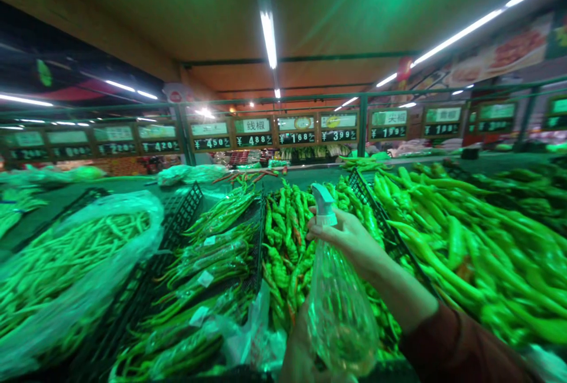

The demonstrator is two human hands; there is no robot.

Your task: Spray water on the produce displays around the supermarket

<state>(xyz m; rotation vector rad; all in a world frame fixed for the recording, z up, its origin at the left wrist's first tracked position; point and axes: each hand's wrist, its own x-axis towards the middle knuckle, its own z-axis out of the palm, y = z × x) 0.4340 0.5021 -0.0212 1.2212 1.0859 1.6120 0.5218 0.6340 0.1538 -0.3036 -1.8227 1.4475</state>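
Observation:
A clear ribbed spray bottle (343, 306) with a pale trigger head (323, 197) stands nearly upright in front of me, a little liquid low inside it. My right hand (348, 238) is closed around its neck, just under the white collar. Low in the picture, my left hand (296, 344) is against the bottle's lower left side; its fingers are partly hidden behind the plastic. Behind the bottle lie wrinkled green peppers (287, 223), some with reddish patches.
Bagged long green vegetables (212, 259) lie left of the peppers, and green beans (88, 247) fill a plastic-lined crate further left. Larger pale green peppers (469, 247) are heaped at the right. Black crate walls (183, 211) divide the produce. Price signs (252, 133) hang from a rail above.

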